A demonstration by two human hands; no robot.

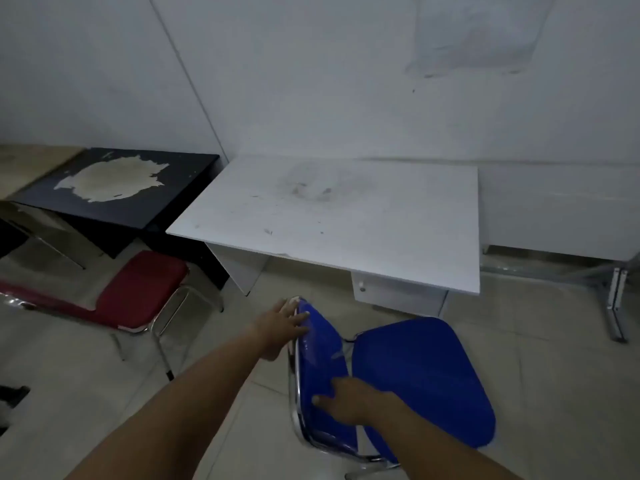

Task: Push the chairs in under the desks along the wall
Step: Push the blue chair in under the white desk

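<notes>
A blue chair (422, 379) with a chrome frame stands on the floor just in front of the white desk (346, 216), its seat pointing right, outside the desk. My left hand (280, 327) rests on the far top corner of the blue backrest, fingers spread over its edge. My right hand (349, 398) grips the near part of the same backrest. A red chair (138, 292) stands to the left, in front of the black desk (114, 192) with a worn patch on its top.
Both desks stand against a white wall. A drawer unit (398, 296) hangs under the white desk's right side. A chrome table leg (616, 306) stands at the right. A tan desk (27, 164) sits at far left. The floor is pale tile.
</notes>
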